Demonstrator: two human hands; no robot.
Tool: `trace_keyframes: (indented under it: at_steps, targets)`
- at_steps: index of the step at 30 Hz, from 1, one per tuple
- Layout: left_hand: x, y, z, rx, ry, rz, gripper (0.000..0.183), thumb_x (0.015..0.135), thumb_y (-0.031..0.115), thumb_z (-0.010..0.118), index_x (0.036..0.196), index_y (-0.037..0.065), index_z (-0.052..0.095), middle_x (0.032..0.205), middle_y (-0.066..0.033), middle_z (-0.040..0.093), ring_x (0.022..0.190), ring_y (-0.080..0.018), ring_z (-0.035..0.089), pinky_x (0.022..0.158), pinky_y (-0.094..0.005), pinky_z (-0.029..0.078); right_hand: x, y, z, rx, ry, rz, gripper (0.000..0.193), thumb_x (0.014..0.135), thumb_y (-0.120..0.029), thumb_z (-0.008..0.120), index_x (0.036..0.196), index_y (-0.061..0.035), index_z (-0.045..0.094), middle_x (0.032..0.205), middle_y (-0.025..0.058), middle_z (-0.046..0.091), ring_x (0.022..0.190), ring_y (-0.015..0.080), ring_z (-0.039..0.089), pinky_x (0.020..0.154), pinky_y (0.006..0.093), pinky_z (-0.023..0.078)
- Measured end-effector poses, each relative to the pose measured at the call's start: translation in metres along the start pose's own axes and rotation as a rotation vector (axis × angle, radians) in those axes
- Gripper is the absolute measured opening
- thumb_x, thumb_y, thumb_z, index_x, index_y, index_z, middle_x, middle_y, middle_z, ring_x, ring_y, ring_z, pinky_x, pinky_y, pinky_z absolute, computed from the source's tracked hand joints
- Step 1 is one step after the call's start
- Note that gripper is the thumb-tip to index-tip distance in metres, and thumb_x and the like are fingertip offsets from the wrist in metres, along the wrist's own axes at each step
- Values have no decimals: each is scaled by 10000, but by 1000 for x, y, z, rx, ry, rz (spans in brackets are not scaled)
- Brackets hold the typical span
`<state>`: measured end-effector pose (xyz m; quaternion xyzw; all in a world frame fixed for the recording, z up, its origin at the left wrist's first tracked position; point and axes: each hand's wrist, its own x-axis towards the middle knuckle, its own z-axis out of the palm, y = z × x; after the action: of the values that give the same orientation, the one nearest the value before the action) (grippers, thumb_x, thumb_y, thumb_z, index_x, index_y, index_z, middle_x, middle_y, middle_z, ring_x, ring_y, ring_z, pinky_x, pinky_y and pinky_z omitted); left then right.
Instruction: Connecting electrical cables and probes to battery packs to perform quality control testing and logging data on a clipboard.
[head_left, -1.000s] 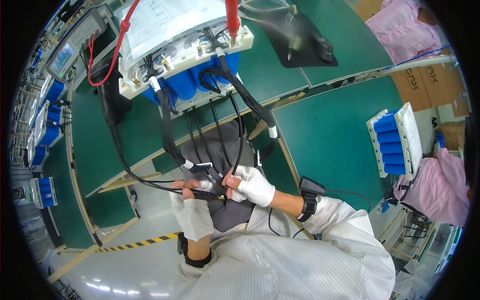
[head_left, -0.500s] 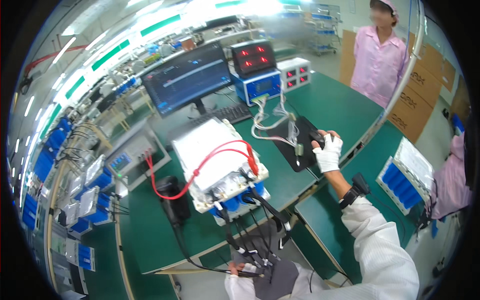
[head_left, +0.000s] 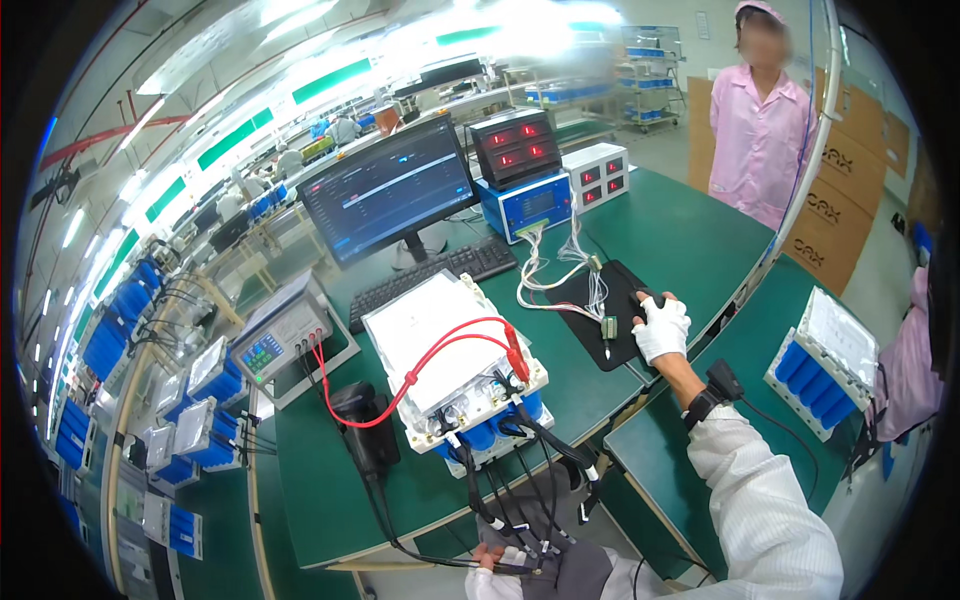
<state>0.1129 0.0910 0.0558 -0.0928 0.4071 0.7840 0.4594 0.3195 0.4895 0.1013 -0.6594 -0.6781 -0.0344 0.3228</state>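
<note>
- Right hand [head_left: 662, 328], seen from my remote feed: white fabric glove, fingertips bare. Fingers loosely bent and a bit spread, draped over the smooth dark mouse [head_left: 638, 297]; mostly covered, so I can't tell how firm the grip is.
- Mouse sits at the right side of a flat, matte black pad [head_left: 580, 335] on the smooth green bench [head_left: 690, 215].
- On the pad, just left of that hand: small blocky green connector [head_left: 609, 328], thin pale wires looping off it.
- Left hand [head_left: 488, 568], low at my lower edge: same glove type, bare fingers curled closed around a slim, round black cable [head_left: 515, 570]. Small in view; I can't make out each finger.
- Cable is below the bench's front edge, near the dangling ends of other black leads.
- Battery pack [head_left: 480, 437] near the front edge: glossy blue cylinders in rigid white plastic frames, white paper sheets [head_left: 425, 340] on top.
- Over the sheets I see a bendy red lead [head_left: 410, 378] arching to a red clip [head_left: 515, 355] at the pack's right corner.
- Left of the pack: bulky rounded black handheld device [head_left: 365, 430].
- Behind: ridged black keyboard [head_left: 480, 258], flat dark monitor [head_left: 390, 190].
</note>
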Motion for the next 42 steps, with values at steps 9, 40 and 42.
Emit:
trace_keyframes:
  at_steps: [9, 40, 42]
  targets:
    - [2, -4, -8, 31, -39, 8, 167, 947, 144, 528, 1065, 29, 551, 941, -93, 590, 919, -281, 607, 873, -473, 511, -3, 5, 5, 10, 49, -14, 434, 776, -201, 647, 1206, -246, 606, 1272, 229, 474, 1165, 385, 453, 930, 477, 392]
    - [0, -4, -18, 89, -120, -17, 231, 938, 213, 555, 1125, 77, 556, 1018, -118, 625, 955, -300, 611, 878, -499, 504, -1, 4, 7, -31, 72, -22, 454, 780, -224, 623, 1231, -259, 579, 1168, 206, 531, 1071, 362, 506, 827, 490, 429]
    - [2, -7, -14, 94, -135, -41, 229, 937, 218, 557, 1122, 82, 558, 1013, -116, 626, 954, -299, 613, 875, -501, 504, -2, 11, 2, -57, 100, -21, 440, 783, -221, 612, 1222, -243, 584, 1137, 191, 540, 1046, 350, 512, 808, 480, 430]
